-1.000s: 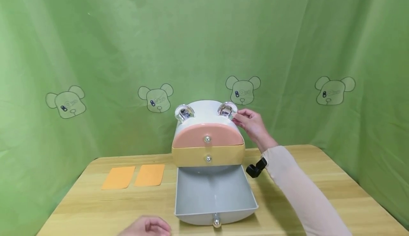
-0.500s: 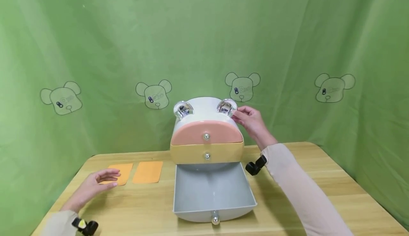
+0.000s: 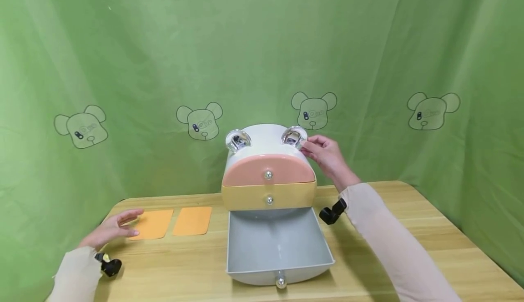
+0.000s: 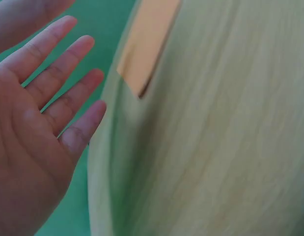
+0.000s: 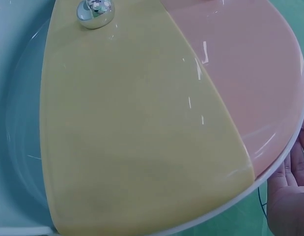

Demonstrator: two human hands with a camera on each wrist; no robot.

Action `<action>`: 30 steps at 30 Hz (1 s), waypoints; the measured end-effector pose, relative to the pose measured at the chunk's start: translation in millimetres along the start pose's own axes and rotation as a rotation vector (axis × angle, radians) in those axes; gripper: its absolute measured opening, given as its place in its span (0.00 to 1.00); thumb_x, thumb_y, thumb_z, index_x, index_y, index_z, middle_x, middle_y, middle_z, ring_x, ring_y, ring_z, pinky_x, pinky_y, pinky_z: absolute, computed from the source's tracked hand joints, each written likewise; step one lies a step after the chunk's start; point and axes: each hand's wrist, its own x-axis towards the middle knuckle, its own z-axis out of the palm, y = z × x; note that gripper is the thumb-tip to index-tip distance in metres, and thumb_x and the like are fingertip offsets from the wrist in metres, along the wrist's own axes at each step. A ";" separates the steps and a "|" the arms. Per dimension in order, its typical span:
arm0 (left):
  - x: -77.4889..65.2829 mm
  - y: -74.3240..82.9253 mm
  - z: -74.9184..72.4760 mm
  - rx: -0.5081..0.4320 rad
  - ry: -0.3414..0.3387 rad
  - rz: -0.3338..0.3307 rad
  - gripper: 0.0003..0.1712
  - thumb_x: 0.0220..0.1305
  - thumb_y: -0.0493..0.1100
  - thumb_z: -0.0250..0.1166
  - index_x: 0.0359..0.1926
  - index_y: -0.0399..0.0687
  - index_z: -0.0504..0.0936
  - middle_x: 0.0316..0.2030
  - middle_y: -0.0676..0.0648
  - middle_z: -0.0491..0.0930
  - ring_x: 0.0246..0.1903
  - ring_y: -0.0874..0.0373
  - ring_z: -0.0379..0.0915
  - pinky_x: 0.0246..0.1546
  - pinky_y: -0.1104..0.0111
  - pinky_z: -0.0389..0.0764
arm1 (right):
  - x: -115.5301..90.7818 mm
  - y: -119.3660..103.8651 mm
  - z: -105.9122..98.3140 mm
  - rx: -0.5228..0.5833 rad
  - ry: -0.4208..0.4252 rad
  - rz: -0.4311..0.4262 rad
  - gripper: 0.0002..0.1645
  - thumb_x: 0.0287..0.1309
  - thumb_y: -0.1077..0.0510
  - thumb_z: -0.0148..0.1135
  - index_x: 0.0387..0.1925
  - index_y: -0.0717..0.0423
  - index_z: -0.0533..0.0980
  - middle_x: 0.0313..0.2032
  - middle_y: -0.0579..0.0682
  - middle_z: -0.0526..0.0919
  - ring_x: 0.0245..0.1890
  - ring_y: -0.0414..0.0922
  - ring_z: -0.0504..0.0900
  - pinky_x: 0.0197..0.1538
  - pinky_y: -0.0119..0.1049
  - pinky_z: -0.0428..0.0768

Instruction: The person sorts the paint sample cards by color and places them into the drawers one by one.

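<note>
A small drawer box [image 3: 262,139] with a rounded white top and two shiny silver ears stands on the table. Its grey bottom drawer [image 3: 278,243] is pulled out, with nothing inside; the pink drawer [image 3: 249,170] and the yellow drawer [image 3: 245,197] are closed. My right hand [image 3: 329,156] pinches the right silver ear [image 3: 293,136], thumb in front and fingers partly hidden behind. At the left, my left hand [image 3: 109,230] hovers with spread fingers at the near-left edge of an orange card [image 3: 155,223], holding nothing.
A second orange card [image 3: 192,221] lies between the first card and the box. The wooden table [image 3: 176,270] has rounded back corners, and a green curtain [image 3: 254,56] with bear prints hangs behind and on both sides.
My left hand has come from the table's front edge to the left orange card, drawing slightly back left over the last half second. My right hand stays on the ear.
</note>
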 end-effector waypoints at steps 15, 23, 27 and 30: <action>18.0 -21.9 2.1 0.025 0.009 -0.068 0.49 0.52 0.40 0.69 0.67 0.27 0.52 0.67 0.25 0.46 0.66 0.26 0.33 0.60 0.32 0.39 | 0.7 0.5 -0.6 0.011 -0.018 -0.006 0.05 0.58 0.68 0.58 0.34 0.57 0.73 0.31 0.47 0.80 0.32 0.39 0.81 0.44 0.26 0.81; 23.9 -18.1 4.9 0.071 -0.023 -0.111 0.48 0.54 0.42 0.68 0.67 0.27 0.52 0.67 0.24 0.46 0.65 0.25 0.36 0.59 0.31 0.42 | -0.4 -0.1 -1.6 0.023 -0.010 -0.001 0.05 0.57 0.67 0.60 0.31 0.56 0.74 0.32 0.48 0.81 0.32 0.39 0.81 0.44 0.27 0.81; 23.8 -15.2 5.1 0.118 -0.029 -0.111 0.47 0.55 0.45 0.67 0.67 0.27 0.54 0.67 0.24 0.48 0.65 0.25 0.38 0.58 0.31 0.45 | -0.3 -0.4 -2.0 0.018 -0.018 -0.006 0.05 0.58 0.68 0.58 0.32 0.56 0.74 0.32 0.47 0.80 0.32 0.39 0.81 0.44 0.26 0.81; 22.9 -16.4 4.2 0.147 -0.026 -0.110 0.46 0.56 0.46 0.67 0.67 0.28 0.55 0.66 0.24 0.50 0.64 0.25 0.40 0.58 0.31 0.47 | 0.2 -0.2 -1.5 0.020 -0.025 -0.008 0.06 0.59 0.69 0.57 0.31 0.55 0.74 0.31 0.47 0.80 0.32 0.39 0.81 0.44 0.26 0.81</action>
